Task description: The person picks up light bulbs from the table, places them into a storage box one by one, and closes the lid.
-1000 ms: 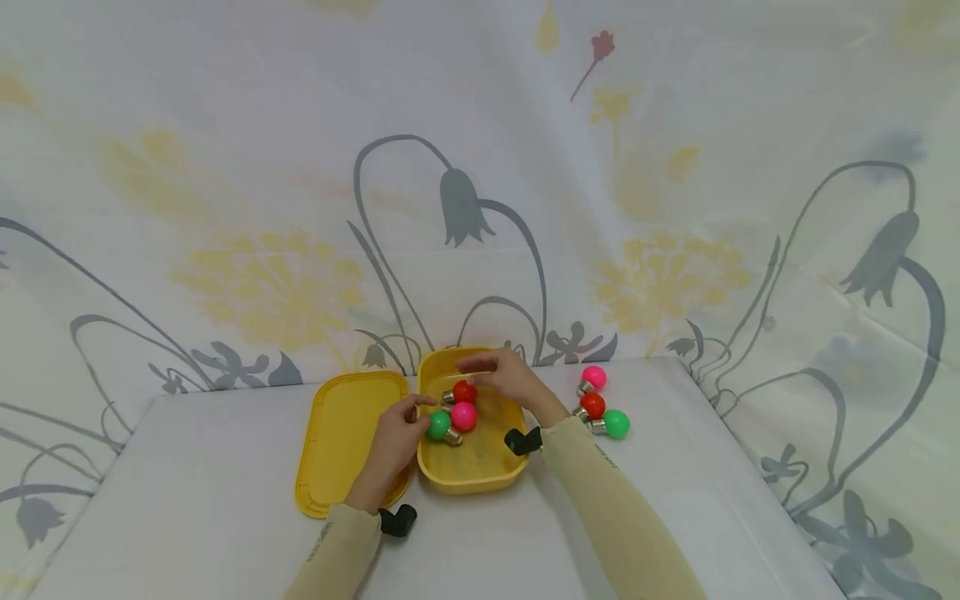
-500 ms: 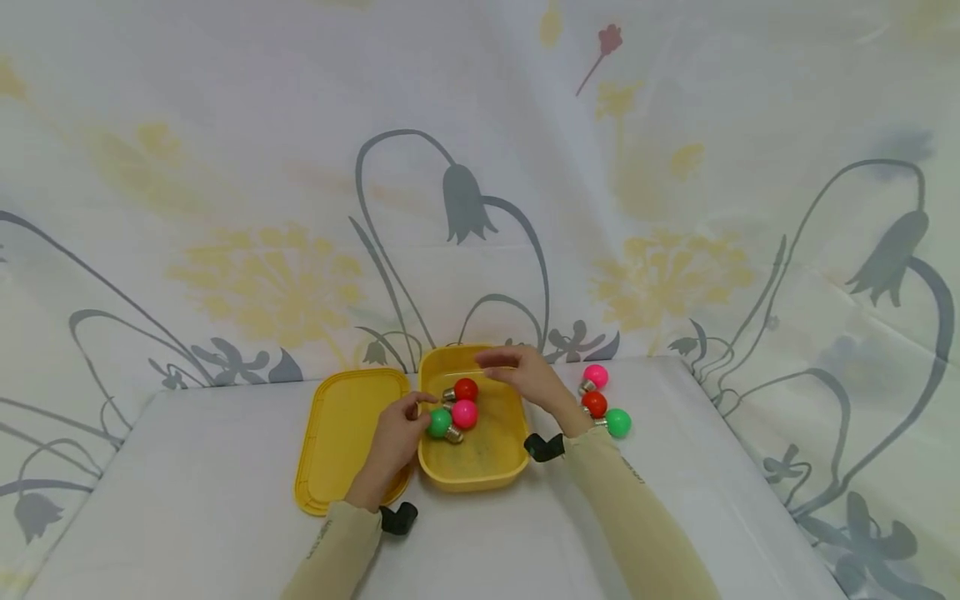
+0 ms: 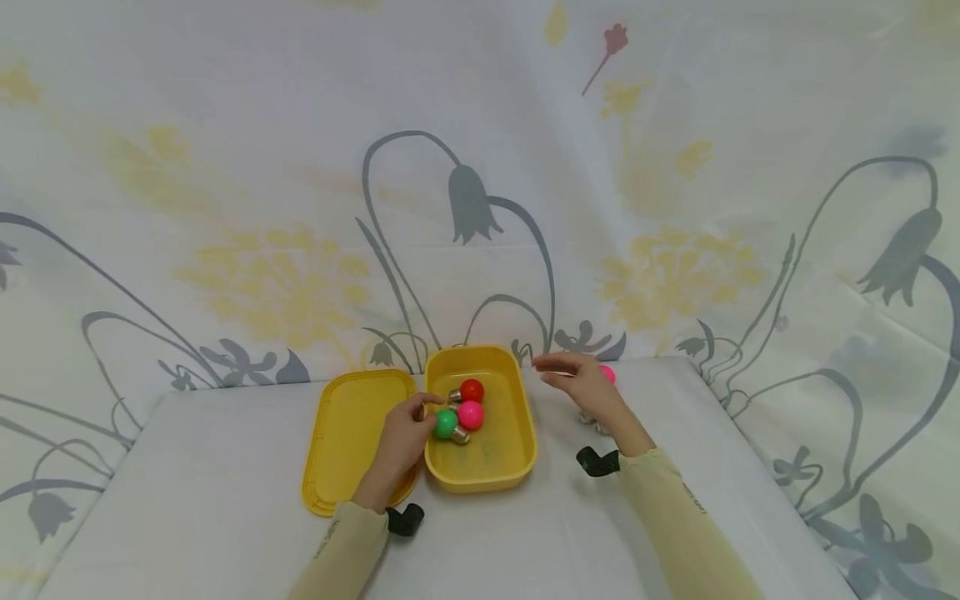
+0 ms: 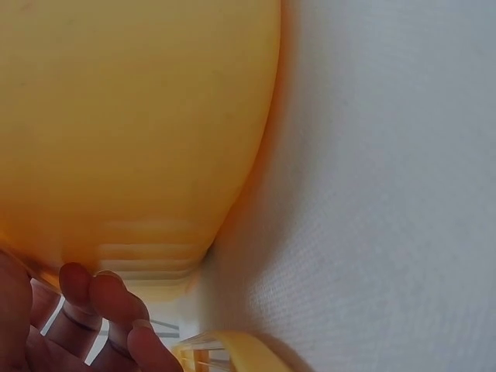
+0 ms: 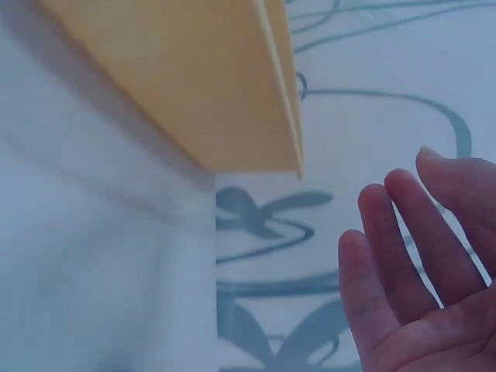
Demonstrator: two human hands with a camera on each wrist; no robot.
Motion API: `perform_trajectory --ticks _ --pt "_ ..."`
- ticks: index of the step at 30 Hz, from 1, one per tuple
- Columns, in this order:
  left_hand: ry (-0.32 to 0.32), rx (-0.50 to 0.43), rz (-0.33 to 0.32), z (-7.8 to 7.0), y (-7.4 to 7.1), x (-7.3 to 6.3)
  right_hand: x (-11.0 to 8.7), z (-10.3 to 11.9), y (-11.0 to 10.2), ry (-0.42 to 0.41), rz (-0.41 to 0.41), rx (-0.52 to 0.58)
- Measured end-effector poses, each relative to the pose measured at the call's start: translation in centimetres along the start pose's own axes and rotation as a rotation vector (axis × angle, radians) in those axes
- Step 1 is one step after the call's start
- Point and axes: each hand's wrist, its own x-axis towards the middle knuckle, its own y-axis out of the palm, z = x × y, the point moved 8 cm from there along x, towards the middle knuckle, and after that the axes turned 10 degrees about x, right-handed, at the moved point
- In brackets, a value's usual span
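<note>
A yellow plastic box (image 3: 482, 483) stands mid-table with a red bulb (image 3: 472, 390), a pink bulb (image 3: 470, 415) and a green bulb (image 3: 446, 424) lying in its left half. My left hand (image 3: 401, 435) holds the box's left rim, index finger reaching over it beside the green bulb. In the left wrist view the other fingers (image 4: 116, 298) curl against the outer wall (image 4: 139, 124). Just right of the box hovers my right hand (image 3: 581, 385), fingers extended and nothing in them. Behind it shows part of another pink bulb (image 3: 608, 375); the hand and wrist hide its neighbours.
A yellow lid (image 3: 341, 446) lies flat to the left of the box, partly under my left hand and forearm. Metal bulb bases (image 3: 592, 421) show beneath my right wrist. A flower-printed cloth (image 3: 480, 275) rises behind the white table (image 3: 202, 500).
My right hand has moved from over the box out to the right, past its rim, now covering most of the bulbs there. The left hand stays at the left rim.
</note>
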Motion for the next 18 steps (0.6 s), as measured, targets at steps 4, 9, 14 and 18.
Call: perform_trajectory --ticks 4,9,14,18 --pt "0.014 -0.007 -0.005 -0.1 0.1 0.0 -1.3 -0.5 -1.9 -0.005 -0.050 -0.029" --pt "0.042 -0.007 -0.017 0.1 0.1 0.2 -2.8 -2.0 -4.2 0.044 -0.095 -0.002" --pt "0.067 -0.004 -0.033 0.2 0.1 0.3 -4.4 -3.2 -6.3 0.090 -0.141 0.030" --pt "0.063 -0.005 -0.035 0.1 0.1 0.3 -5.6 -3.8 -7.8 0.088 -0.160 -0.009"
